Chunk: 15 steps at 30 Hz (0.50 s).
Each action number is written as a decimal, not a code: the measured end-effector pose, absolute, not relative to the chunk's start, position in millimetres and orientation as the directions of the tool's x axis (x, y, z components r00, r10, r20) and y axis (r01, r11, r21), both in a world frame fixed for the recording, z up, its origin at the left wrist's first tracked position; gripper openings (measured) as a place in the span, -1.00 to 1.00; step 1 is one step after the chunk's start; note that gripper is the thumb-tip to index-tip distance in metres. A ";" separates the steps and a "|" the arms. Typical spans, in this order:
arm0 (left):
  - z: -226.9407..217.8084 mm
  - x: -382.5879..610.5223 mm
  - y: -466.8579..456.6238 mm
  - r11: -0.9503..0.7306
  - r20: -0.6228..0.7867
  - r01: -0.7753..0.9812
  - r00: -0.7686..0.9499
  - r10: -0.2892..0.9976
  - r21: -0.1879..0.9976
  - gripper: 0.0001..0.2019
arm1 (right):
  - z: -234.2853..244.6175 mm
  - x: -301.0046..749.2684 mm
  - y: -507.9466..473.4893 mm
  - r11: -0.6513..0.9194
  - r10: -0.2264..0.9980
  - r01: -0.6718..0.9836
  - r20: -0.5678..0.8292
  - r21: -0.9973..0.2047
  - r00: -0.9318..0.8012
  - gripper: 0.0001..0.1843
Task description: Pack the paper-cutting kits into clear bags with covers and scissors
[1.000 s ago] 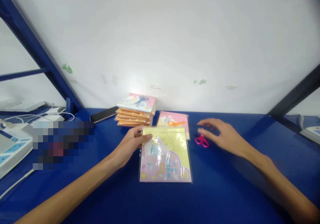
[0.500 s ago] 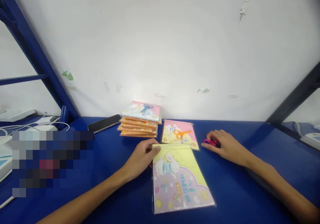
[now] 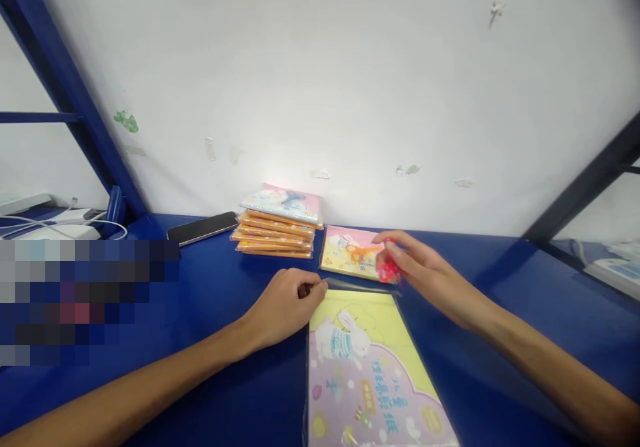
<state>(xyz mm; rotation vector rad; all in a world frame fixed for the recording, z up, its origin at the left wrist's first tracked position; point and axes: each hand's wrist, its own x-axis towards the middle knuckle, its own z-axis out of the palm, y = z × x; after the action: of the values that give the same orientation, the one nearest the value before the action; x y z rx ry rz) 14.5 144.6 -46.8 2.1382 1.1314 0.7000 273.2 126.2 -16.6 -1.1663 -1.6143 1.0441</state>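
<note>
A yellow and lilac paper pack in a clear sleeve lies on the blue table in front of me, with a rabbit printed on it. My left hand pinches the sleeve's open flap at its top left corner. My right hand is closed on small pink scissors and holds them just above the sleeve's top right corner. Behind them lies a pink and yellow pack with orange scissors inside.
A stack of several orange-edged packs stands near the white wall. A black phone lies to its left. White cables and devices sit at the far left. Blue frame bars rise at the left, a dark one at the right.
My right hand has picked up the pink scissors from the table and moved left toward the sleeve's top. The front pack now lies nearer to me, with my left hand still at its corner.
</note>
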 end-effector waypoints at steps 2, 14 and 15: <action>-46.4 15.2 142.3 -0.472 0.206 0.592 0.462 0.863 0.653 -0.57 | -15.6 260.4 127.0 0.159 0.961 0.150 0.118 -0.976 -0.249 -0.62; -52.2 13.3 144.0 -0.522 0.247 0.636 0.473 0.846 0.568 -0.76 | -19.8 285.9 133.9 0.086 0.996 -0.001 0.086 -0.996 0.034 -0.44; -52.1 13.2 144.0 -0.522 0.241 0.637 0.477 0.845 0.567 -0.76 | -19.9 285.7 133.4 0.070 0.997 0.014 0.070 -0.997 0.030 -0.47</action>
<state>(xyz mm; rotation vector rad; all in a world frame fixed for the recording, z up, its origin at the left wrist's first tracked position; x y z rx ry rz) 13.2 144.0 -52.1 2.3268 1.2377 0.7064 285.7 133.4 -19.9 -1.1812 -1.2283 1.1292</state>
